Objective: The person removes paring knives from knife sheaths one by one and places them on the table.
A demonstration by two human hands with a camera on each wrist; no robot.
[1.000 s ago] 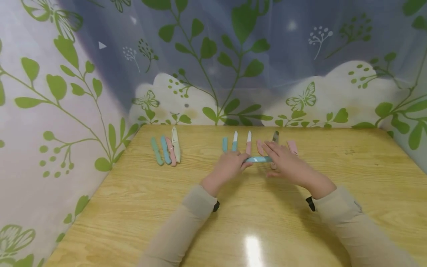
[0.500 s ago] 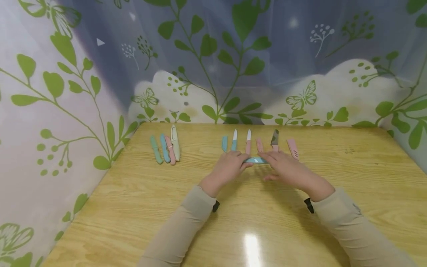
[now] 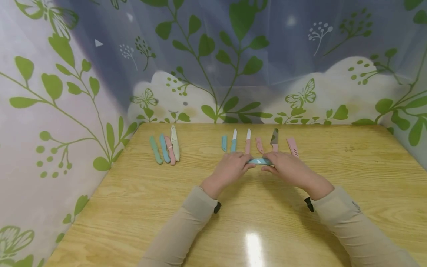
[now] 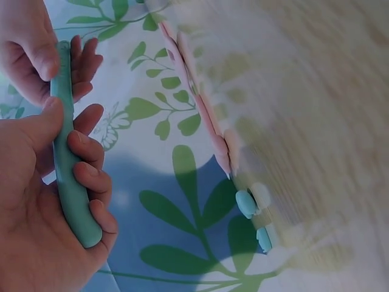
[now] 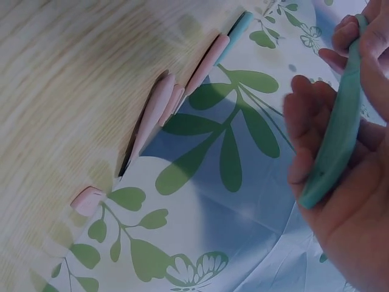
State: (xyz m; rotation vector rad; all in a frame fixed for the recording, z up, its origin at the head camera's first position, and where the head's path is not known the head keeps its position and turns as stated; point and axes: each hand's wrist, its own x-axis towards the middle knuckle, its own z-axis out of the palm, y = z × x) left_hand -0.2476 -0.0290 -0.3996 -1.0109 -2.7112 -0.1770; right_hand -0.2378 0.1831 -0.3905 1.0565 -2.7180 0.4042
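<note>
In the head view, both hands hold a blue-green sheathed knife (image 3: 259, 161) level above the table, one at each end. My left hand (image 3: 228, 168) grips its rounded handle; the left wrist view shows the fingers curled round that handle (image 4: 76, 188). At the other end, my right hand (image 3: 288, 168) pinches the sheath between thumb and fingers. In the right wrist view, the broad end of the sheath (image 5: 337, 140) lies across the palm. The blade is hidden. Just beyond the hands lie a blue knife (image 3: 234, 142), a pink knife (image 3: 248, 142) and a dark-bladed knife (image 3: 274, 139).
A blue sheath (image 3: 224, 144), a small pink sheath (image 3: 259, 145) and a slotted pink sheath (image 3: 292, 147) lie in the same row. At the left are several folded or sheathed knives, including a green one (image 3: 155, 150). A patterned curtain (image 3: 186, 74) hangs behind the wooden table (image 3: 133, 207).
My right hand has moved slightly left along the knife, and its thumb has closed up against the sheath. The dark-bladed knife and slotted pink sheath show more now. My left hand keeps its grip.
</note>
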